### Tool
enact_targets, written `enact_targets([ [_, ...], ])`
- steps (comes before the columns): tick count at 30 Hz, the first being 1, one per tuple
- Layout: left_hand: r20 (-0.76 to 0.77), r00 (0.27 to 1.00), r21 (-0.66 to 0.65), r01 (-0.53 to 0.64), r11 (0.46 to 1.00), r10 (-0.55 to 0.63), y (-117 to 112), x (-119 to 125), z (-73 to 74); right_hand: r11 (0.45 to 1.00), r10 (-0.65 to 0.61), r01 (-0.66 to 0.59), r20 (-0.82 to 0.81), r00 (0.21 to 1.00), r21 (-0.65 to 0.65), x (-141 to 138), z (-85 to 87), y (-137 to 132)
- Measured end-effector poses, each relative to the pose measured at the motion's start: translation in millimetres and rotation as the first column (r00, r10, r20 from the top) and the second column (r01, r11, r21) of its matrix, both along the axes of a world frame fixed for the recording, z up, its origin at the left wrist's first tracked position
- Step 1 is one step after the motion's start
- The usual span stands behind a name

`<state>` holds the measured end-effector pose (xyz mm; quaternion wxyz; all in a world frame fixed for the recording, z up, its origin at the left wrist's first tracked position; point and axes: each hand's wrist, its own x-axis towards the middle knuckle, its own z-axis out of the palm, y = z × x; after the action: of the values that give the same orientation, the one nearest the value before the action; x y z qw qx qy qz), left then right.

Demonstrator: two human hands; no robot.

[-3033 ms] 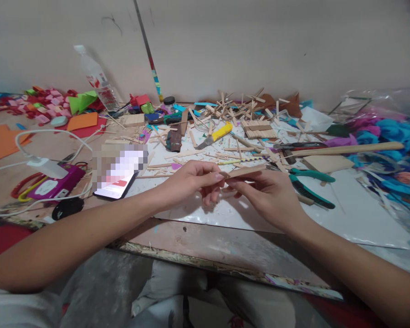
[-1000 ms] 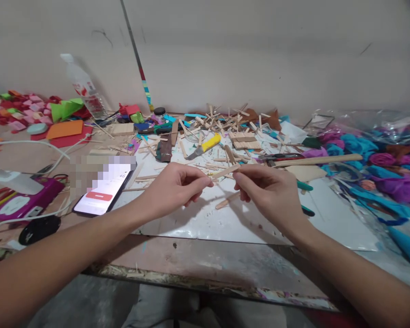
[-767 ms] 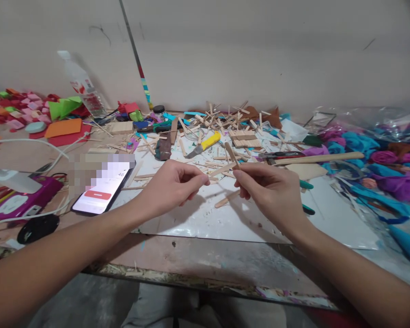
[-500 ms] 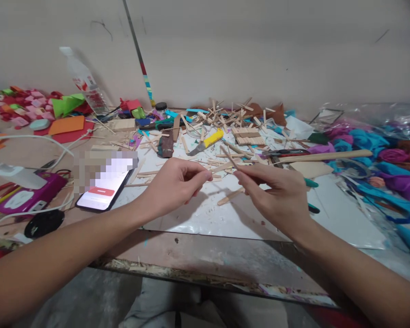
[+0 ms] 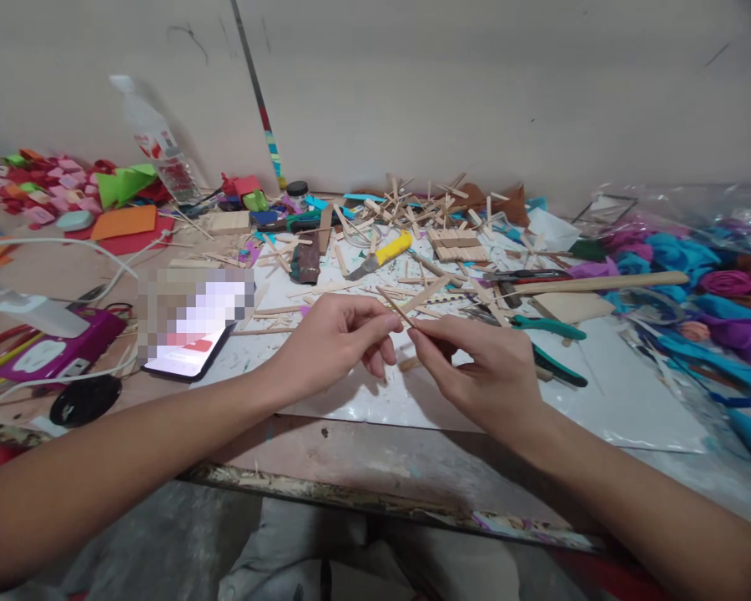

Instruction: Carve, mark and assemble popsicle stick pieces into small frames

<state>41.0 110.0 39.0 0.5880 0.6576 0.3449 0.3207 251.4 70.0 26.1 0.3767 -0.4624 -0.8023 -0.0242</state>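
Between the thumb and fingers of my right hand (image 5: 491, 371) is a thin wooden stick (image 5: 394, 305), slanting up and to the left. My left hand (image 5: 338, 342) is closed in a pinch, its fingertips right beside the stick. Whether something small is in that pinch is hidden. Both hands are above a white sheet (image 5: 363, 411) strewn with wood scraps. Green-handled pliers (image 5: 547, 327) lie just beyond my right hand. Past the fingers rests a yellow-handled knife (image 5: 393, 247), near a flat row of joined craft sticks (image 5: 456, 248).
A heap of wooden sticks (image 5: 406, 204) lies against the wall. At left are a phone (image 5: 194, 346), a purple power strip (image 5: 68, 351) with white cables, and a plastic bottle (image 5: 156, 142). Colored crepe paper (image 5: 676, 259) covers the right side. The table edge (image 5: 325, 492) runs close in front.
My right hand has moved left with the stick, bringing it up to my left fingertips. The lower fingers of my left hand have loosened a little. More of the green-handled pliers shows.
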Motion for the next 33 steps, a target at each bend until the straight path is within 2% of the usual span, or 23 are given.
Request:
enact_targets([
  [8,0.113,0.993,-0.133,-0.030,0.991,0.045,-6.9,7.0,-1.3,0.999,-0.038,0.038,0.011,0.999,0.039,-0.8,-4.3,-6.2],
  [15,0.152,0.988,-0.150,0.005,0.989,0.018,-7.1,8.2,-4.1,0.970,0.001,-0.017,0.063,0.998,0.242,-1.9,-9.1,-1.5],
  [26,0.126,0.992,-0.129,-0.007,0.992,0.023,-5.3,4.0,-3.8,0.976,-0.014,0.001,0.058,0.998,0.218,0.9,-7.5,-1.4],
  [33,0.111,0.993,-0.149,0.063,0.987,-0.046,-6.7,6.2,-6.4,0.982,-0.001,-0.007,0.042,0.999,0.187,-1.2,-7.0,0.3],
])
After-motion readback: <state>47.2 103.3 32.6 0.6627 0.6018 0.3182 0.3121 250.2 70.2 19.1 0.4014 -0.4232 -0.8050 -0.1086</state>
